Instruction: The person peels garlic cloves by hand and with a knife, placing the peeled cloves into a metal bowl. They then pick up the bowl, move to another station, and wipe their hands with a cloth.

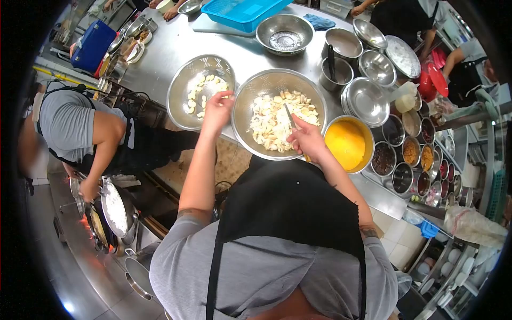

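My right hand (308, 140) grips a small knife (289, 116), its blade pointing away from me over a big perforated colander (244, 101). Pale garlic cloves (266, 124), with what look like skins among them, fill much of that colander. My left hand (216, 111) is above the near right rim of a second colander (176, 101), fingers curled together at the tips; whatever they may pinch is too small to make out. Fewer, smooth-looking garlic cloves (198, 90) lie scattered inside this second colander.
A pot of yellow liquid (345, 143) stands right of my knife hand. Metal bowls (368, 101) and seasoning tins (410, 151) crowd the right side. Behind are a steel bowl (285, 34) and blue tray (242, 13). At left, a co-worker (80, 122) handles pans over flames.
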The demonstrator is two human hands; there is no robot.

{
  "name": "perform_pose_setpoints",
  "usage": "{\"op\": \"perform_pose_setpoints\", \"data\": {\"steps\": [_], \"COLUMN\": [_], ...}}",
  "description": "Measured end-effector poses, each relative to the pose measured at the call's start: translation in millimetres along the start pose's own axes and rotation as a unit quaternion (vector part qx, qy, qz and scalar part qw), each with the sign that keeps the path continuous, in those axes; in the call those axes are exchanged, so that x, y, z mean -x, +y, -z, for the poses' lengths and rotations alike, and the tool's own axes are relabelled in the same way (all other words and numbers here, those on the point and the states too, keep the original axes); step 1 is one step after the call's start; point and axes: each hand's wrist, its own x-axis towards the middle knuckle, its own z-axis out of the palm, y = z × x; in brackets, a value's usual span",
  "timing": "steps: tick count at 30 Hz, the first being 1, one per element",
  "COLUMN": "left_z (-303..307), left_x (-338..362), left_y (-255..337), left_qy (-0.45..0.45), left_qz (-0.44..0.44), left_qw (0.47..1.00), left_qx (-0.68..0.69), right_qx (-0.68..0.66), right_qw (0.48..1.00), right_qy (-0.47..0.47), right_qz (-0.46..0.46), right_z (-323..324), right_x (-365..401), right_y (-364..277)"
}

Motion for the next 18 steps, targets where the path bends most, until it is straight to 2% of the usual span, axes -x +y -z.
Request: {"op": "perform_pose_setpoints", "data": {"steps": [3, 6, 9, 12, 18], "left_z": [-27, -44, -53, -57, -62], "left_x": [25, 35, 48, 49, 57], "left_y": [10, 7, 13, 7, 7], "left_qy": [-0.119, -0.205, -0.217, -0.226, -0.229], "left_qz": [0.045, 0.056, 0.057, 0.064, 0.046], "left_qw": [0.980, 0.954, 0.954, 0.951, 0.958], "left_qx": [0.151, 0.213, 0.198, 0.201, 0.168], "right_qx": [0.005, -0.010, -0.035, -0.019, -0.039], "right_qw": [1.000, 0.998, 0.999, 0.999, 0.998], "right_qy": [0.014, -0.033, 0.010, 0.004, -0.004], "right_qz": [0.001, -0.056, -0.020, 0.028, -0.053], "right_z": [-3, 5, -1, -1, 4], "right_x": [2, -12, -2, 3, -13], "right_y": [-4, 1, -4, -1, 8]}}
